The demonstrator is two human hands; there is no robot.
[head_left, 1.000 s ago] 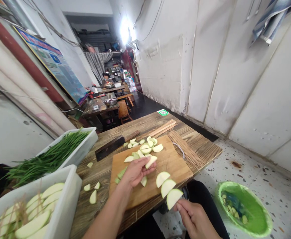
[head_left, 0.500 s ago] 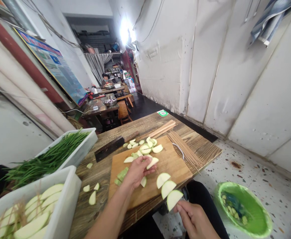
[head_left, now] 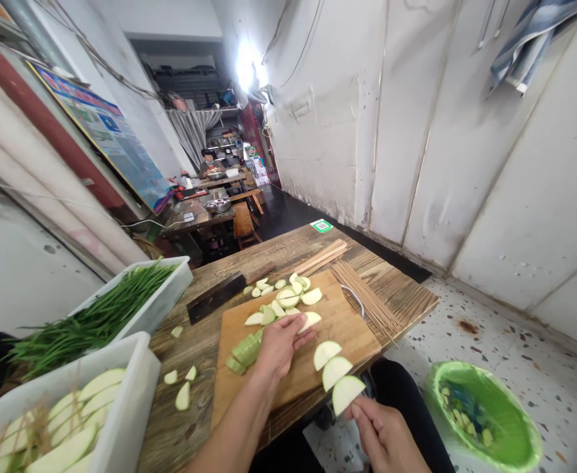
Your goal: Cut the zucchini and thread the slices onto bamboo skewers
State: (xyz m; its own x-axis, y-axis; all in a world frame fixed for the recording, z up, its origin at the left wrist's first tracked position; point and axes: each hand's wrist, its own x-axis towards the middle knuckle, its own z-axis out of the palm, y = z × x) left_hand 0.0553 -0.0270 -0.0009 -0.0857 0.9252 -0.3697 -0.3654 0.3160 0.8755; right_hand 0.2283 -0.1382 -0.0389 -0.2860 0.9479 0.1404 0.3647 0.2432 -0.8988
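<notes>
My right hand pinches the lower end of a skewer that carries three half-moon slices with white flesh and thin green skin. These slices hang over the near right edge of the wooden cutting board. Just above the skewer tip, my left hand grips another half-moon vegetable slice between thumb and fingers. Green cut pieces lie left of that hand on the board. More pale slices are heaped at its far side.
A cleaver lies beyond the board. Bare skewers are bundled at right. White tubs hold green stalks and skewered slices. A green lined basin stands on the floor. Another person sits far back.
My left hand has moved slightly right with its slice, closer to the skewer tip, uncovering more of the green pieces. My right hand and the skewer have barely shifted.
</notes>
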